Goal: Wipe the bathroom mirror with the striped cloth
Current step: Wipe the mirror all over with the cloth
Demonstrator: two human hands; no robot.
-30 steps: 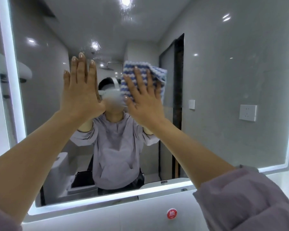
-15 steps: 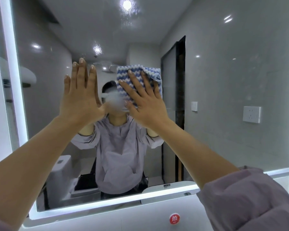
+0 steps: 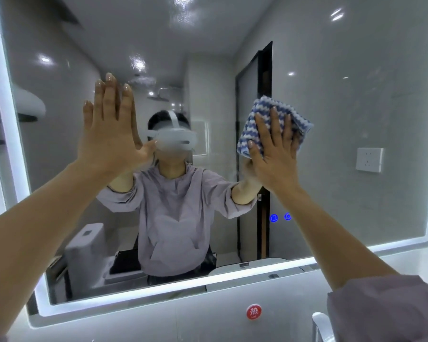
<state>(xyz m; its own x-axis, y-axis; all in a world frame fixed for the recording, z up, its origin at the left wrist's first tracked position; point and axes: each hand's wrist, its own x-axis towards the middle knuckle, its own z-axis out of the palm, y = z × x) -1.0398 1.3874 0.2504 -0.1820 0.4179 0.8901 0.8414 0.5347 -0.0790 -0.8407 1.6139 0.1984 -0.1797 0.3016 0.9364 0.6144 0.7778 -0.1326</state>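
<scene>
A large bathroom mirror [image 3: 344,99] with a lit white border fills the view. My right hand [image 3: 273,154] presses a folded blue-and-white striped cloth [image 3: 269,112] flat against the glass, right of centre, fingers spread over it. My left hand [image 3: 111,134] rests flat on the mirror at centre left, fingers together and pointing up, holding nothing. The mirror reflects a person in a lilac top with both arms raised.
Below the mirror the wall carries a round red sticker [image 3: 254,312], and a chrome tap [image 3: 321,327] shows at the bottom right. Two blue touch icons [image 3: 280,217] glow on the glass. A socket [image 3: 369,159], a dark door and a toilet appear as reflections.
My right hand has slid the cloth to the right across the glass, away from the reflected head. My left hand stays flat in the same place.
</scene>
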